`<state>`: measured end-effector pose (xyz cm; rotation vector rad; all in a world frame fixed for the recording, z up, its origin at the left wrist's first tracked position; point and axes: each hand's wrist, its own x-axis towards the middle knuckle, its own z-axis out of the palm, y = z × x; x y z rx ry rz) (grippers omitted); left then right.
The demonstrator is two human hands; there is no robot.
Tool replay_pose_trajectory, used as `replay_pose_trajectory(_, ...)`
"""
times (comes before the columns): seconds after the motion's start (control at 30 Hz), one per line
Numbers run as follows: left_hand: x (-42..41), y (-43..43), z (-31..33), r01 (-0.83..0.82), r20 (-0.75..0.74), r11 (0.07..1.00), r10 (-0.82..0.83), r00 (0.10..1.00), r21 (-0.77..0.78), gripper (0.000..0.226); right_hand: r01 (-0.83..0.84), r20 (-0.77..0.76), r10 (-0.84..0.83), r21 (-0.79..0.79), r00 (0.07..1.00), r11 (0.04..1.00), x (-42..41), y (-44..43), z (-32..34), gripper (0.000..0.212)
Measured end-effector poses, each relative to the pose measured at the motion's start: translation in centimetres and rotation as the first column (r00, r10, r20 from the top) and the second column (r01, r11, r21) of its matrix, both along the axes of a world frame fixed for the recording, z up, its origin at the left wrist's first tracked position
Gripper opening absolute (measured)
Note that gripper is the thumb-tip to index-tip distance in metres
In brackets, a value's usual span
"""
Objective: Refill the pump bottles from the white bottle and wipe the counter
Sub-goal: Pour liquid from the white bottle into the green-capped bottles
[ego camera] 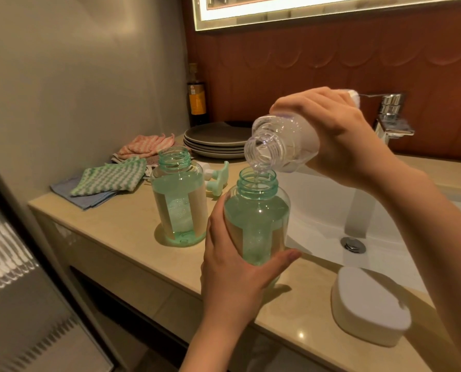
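The beige tabletop (122, 237) carries a white sink (317, 210) at the right. A stack of grey plates (213, 140) sits at the back and folded cloths (111, 178) lie at the left. A white lidded box (368, 304) stands near the front edge. The right grip (339, 130) is wrapped around the white bottle (285, 146), tilted mouth-down over the near pump bottle (256, 218), with a thin stream running in. The left grip (232, 267) clasps that bottle's lower body. The far pump bottle (179, 202) stands open just left, with 2 pump heads (218, 178) lying behind.
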<state>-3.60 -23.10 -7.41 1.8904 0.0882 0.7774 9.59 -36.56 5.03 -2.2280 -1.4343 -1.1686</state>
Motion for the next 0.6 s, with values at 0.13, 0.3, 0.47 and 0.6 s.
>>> replay_pose_trajectory(0.13,0.01,0.01,-0.04,-0.005,0.005,1.0,0.005,1.0,0.007,0.105,0.001,0.002,-0.001,-0.002,1.0,1.0,0.02,0.01,-0.01,0.059)
replay_pose_trajectory(0.3,0.01,0.07,-0.01,0.0,0.005,1.0,0.0,1.0,0.002,0.105,-0.009,-0.005,0.009,-0.001,1.0,1.0,-0.11,-0.05,0.02,0.056)
replay_pose_trajectory(0.47,-0.05,-0.01,0.09,-0.003,-0.004,1.0,0.003,1.0,0.008,0.1,-0.001,0.009,0.001,0.007,1.0,1.0,0.01,-0.09,0.03,0.061)
replay_pose_trajectory(0.6,-0.03,0.03,0.07,-0.006,0.0,1.0,0.006,1.0,0.012,0.1,-0.01,0.005,0.01,0.006,1.0,1.0,0.08,-0.02,-0.08,0.061)
